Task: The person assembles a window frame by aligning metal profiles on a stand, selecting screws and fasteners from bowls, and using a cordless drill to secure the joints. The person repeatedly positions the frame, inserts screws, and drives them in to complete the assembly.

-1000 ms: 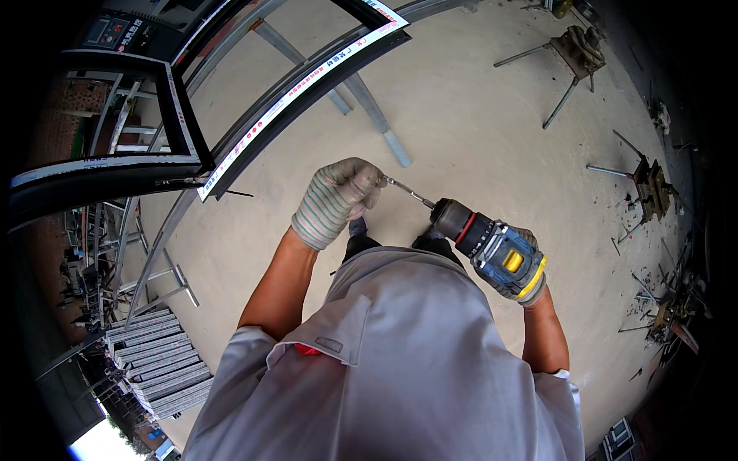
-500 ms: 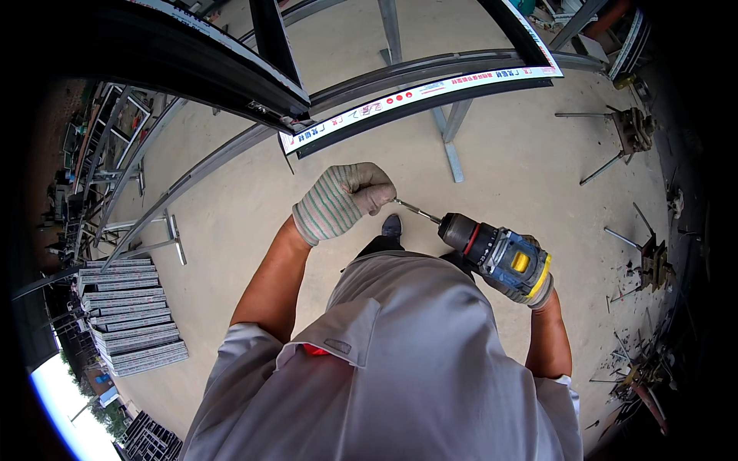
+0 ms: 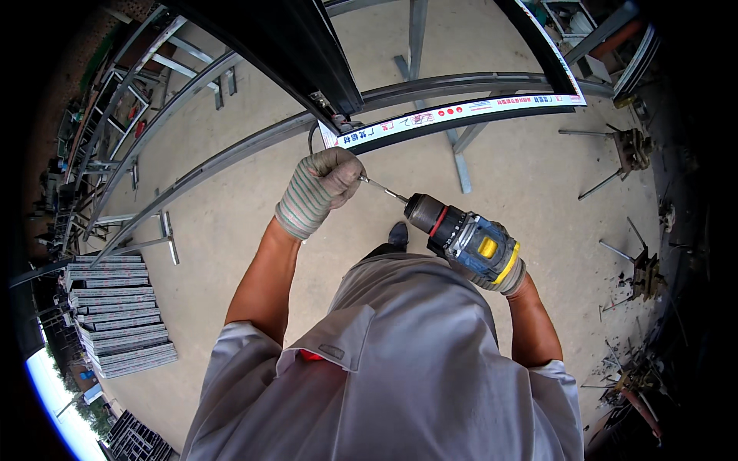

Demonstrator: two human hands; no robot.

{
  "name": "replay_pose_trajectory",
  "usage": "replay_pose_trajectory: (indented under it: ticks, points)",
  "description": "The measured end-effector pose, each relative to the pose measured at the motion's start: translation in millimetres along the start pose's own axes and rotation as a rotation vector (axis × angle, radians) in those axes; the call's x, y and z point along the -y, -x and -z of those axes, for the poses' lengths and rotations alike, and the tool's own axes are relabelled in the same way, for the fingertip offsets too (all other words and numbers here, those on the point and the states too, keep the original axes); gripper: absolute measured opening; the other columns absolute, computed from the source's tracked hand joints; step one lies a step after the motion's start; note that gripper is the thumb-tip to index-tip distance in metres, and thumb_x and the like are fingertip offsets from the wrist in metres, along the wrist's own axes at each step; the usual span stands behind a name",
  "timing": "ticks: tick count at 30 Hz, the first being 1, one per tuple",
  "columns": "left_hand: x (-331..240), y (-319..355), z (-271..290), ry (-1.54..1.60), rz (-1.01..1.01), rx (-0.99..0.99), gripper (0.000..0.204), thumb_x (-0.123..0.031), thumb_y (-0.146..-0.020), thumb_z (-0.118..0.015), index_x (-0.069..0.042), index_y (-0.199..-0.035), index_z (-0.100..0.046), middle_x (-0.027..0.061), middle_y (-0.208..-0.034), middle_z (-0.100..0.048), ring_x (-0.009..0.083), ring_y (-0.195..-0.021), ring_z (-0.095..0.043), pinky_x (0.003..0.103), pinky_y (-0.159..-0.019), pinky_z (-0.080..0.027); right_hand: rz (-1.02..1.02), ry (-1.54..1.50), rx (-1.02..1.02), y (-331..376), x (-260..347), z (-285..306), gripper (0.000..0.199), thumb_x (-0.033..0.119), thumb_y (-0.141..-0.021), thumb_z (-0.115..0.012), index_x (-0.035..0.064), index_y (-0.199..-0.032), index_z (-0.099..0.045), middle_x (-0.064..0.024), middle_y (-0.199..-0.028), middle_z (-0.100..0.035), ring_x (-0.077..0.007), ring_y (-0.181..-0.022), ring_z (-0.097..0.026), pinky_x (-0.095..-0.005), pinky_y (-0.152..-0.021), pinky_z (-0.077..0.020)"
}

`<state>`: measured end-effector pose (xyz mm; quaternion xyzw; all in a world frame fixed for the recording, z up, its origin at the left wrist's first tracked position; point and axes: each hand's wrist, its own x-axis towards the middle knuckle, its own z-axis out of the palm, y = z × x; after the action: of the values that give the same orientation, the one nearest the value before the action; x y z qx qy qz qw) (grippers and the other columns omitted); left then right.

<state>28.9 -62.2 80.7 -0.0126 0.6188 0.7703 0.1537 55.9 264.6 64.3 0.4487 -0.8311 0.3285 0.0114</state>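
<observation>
My right hand [image 3: 513,278], in a grey glove, is wrapped round the handle of a blue and black cordless drill [image 3: 469,244] with a yellow part on its body. A long thin driver bit [image 3: 386,190] points from its chuck up and left. At the bit's tip my left hand [image 3: 319,190], in a striped knit glove, is closed in a pinch; whatever lies between the fingers is too small to make out. Just beyond that hand is the corner of a dark metal frame [image 3: 369,147] with a white printed film strip along its edge.
Long grey steel rails [image 3: 254,140] on legs support the frame and curve away left. A stack of wrapped profiles [image 3: 119,315] lies on the floor at left. Several metal stands [image 3: 632,150] are along the right side. My shoe [image 3: 398,233] shows below the drill.
Both hands have moved left and a little up with the drill, the left still pinching at the bit's tip. The frame's corner now appears farther right and nearer the left hand.
</observation>
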Motion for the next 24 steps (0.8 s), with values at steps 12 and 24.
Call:
replay_pose_trajectory:
  ticks: [12, 24]
  points:
    - [1, -17, 41, 0.323, -0.082, -0.438, 0.047, -0.050, -0.101, -0.054, -0.004, -0.094, -0.063, -0.0025, -0.058, -0.044, 0.0061, -0.039, -0.032, 0.021, -0.035, -0.025, -0.119, 0.147, -0.113, -62, 12, -40, 0.025, 0.018, -0.079, -0.068, 0.0161, -0.104, -0.068, -0.0054, -0.097, -0.067, -0.0282, -0.090, -0.065, -0.0392, -0.078, -0.0553]
    - [-70, -82, 73, 0.186, -0.240, -0.576, 0.039, -0.042, -0.103, -0.054, -0.005, -0.095, -0.063, 0.0003, -0.064, -0.049, 0.0087, -0.042, -0.033, 0.023, -0.038, -0.024, -0.305, -0.767, -0.166, -81, 14, -81, 0.027, 0.024, -0.102, -0.053, 0.0096, -0.126, -0.052, -0.0068, -0.114, -0.064, -0.0178, -0.099, -0.065, -0.0318, -0.085, -0.0571]
